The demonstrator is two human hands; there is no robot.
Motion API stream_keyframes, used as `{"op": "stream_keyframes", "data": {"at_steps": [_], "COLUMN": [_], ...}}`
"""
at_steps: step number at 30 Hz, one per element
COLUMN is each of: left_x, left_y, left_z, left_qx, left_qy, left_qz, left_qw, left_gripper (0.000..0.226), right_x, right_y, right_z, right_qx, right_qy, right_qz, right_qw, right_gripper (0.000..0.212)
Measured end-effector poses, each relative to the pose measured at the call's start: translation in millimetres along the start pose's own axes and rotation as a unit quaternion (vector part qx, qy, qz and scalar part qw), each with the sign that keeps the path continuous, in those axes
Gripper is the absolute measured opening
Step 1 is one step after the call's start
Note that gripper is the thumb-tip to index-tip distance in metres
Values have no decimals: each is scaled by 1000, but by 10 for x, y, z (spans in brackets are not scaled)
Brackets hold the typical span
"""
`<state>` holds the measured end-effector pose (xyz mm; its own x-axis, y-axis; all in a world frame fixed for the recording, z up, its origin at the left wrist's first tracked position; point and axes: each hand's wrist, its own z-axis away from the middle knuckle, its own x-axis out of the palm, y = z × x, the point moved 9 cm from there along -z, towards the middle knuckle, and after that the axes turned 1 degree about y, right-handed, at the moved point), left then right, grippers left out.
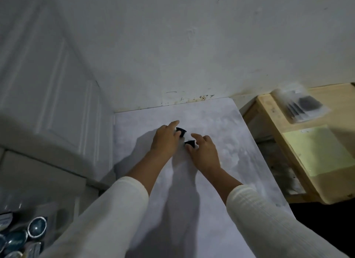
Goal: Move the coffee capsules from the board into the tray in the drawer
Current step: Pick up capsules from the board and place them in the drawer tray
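Observation:
Two black coffee capsules stand on the pale marbled board (221,127). My left hand (166,139) pinches the far capsule (181,131) between thumb and fingers, index finger stretched past it. My right hand (202,149) pinches the near capsule (190,143), index finger pointing over its top. Both arms wear cream sleeves. At the bottom left, several blue capsules (37,226) lie in the drawer's tray, mostly cut off by the frame's edge.
A white wall runs behind the board and a white panelled door (48,85) stands to the left. On the right is a lower wooden table (269,111) with a clear plastic bag (301,106) and a green sheet (315,152).

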<state>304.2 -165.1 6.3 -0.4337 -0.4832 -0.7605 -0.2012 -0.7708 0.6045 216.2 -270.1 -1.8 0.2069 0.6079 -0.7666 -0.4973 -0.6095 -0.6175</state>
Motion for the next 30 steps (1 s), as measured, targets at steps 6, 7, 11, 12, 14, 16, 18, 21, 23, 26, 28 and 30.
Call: {"op": "stream_keyframes", "data": {"at_steps": [6, 7, 11, 12, 14, 16, 18, 21, 23, 26, 28, 30], "left_x": [164, 171, 136, 123, 108, 103, 95, 103, 127, 164, 174, 172], "left_y": [-34, -42, -46, -44, -50, -72, -105, -178, -237, -299, -317, -312], "left_z": [-237, -254, -270, -264, -241, -215, -184, -120, -62, 33, 71, 133], "left_qx": [-9, -12, -19, -19, -26, -37, -47, -65, -83, -101, -108, -108], "left_qy": [-18, -17, 4, 13, 26, 34, 40, 46, 46, 44, 43, 37], "left_qz": [12, 16, 55, 64, 86, 111, 119, 133, 153, 174, 185, 196], "left_qw": [1000, 1000, 998, 998, 996, 993, 991, 988, 984, 979, 976, 974], "left_gripper": [37, 35, 31, 30, 27, 22, 19, 18, 18, 18, 18, 17], "right_x": [96, 93, 72, 64, 42, -1, -58, -92, -84, -72, -42, -30], "right_y": [51, 56, 102, 120, 160, 183, 183, 224, 300, 441, 545, 608], "right_z": [-186, -203, -231, -233, -215, -178, -125, -42, 2, 72, 104, 166], "right_qx": [-14, -16, -14, -13, -7, 1, -2, 5, 27, 86, 137, 173], "right_qy": [-8, -7, 9, 17, 30, 41, 53, 62, 75, 97, 97, 96], "right_qz": [-10, -14, -21, -23, -31, -38, -53, -104, -133, -172, -200, -237], "right_qw": [1000, 1000, 1000, 1000, 999, 998, 997, 993, 988, 976, 965, 951], "right_gripper": [34, 32, 25, 23, 21, 20, 20, 22, 22, 18, 17, 16]}}
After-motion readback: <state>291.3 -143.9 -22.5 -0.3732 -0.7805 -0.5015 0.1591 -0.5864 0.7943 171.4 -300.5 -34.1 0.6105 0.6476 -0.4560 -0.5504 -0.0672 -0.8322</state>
